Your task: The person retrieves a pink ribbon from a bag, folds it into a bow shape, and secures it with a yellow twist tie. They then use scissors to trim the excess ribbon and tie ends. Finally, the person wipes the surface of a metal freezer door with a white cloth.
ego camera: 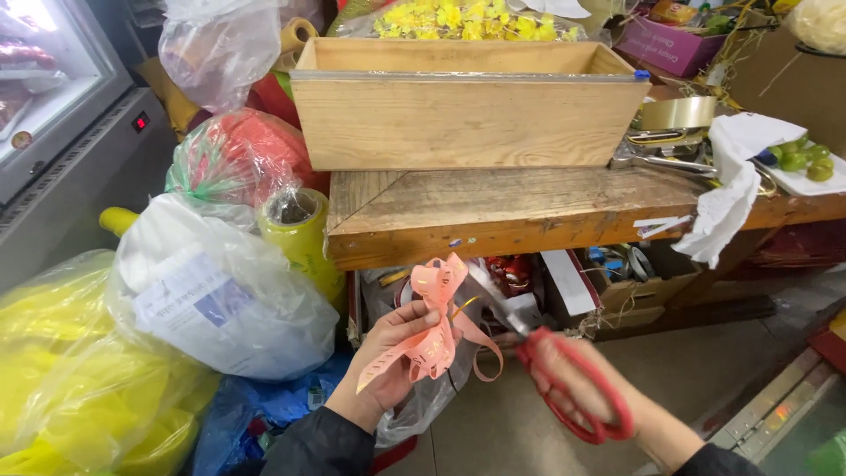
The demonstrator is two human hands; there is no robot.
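My left hand (394,351) grips a folded bundle of pink perforated ribbon (434,308), its loops and tails sticking up and hanging down. My right hand (589,388) holds red-handled scissors (564,379), fingers through the handles. The metal blades point up and left toward the ribbon, their tips close beside it. Both hands are below the front edge of a wooden workbench (493,220).
A wooden box (458,106) stands on the bench, with a tape roll (679,113), white cloth (731,185) and green fruit (802,159) at right. Plastic bags (211,291), a yellow film roll (300,229) and a freezer (53,97) crowd the left. Cardboard boxes (634,291) sit under the bench.
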